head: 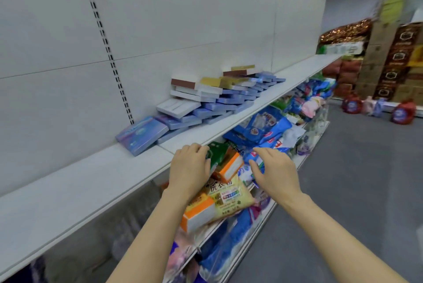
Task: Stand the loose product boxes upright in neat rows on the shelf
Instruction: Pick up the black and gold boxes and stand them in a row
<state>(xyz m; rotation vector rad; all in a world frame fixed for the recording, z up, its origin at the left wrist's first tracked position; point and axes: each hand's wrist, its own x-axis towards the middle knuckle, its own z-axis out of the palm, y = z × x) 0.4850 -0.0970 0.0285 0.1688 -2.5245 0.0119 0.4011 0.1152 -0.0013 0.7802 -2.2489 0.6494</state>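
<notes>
A heap of flat product boxes (219, 97) lies toppled on the white shelf (91, 182), mostly pale blue, with white, brown-edged and gold ones on top. One blue box (142, 134) leans at the heap's left end. My left hand (191, 165) hovers at the shelf's front edge, fingers loosely curled, holding nothing. My right hand (272, 170) is beside it to the right, in front of the lower shelf, fingers relaxed and spread, holding nothing. Both hands are short of the boxes.
The lower shelf (231, 257) is crammed with blue bags (263, 127) and orange-and-white packs (199, 214). The white back panel (160, 31) rises behind the boxes. Grey aisle floor (343, 191) lies to the right, with red jugs (402, 112) and stacked cartons (393, 61) at the far end.
</notes>
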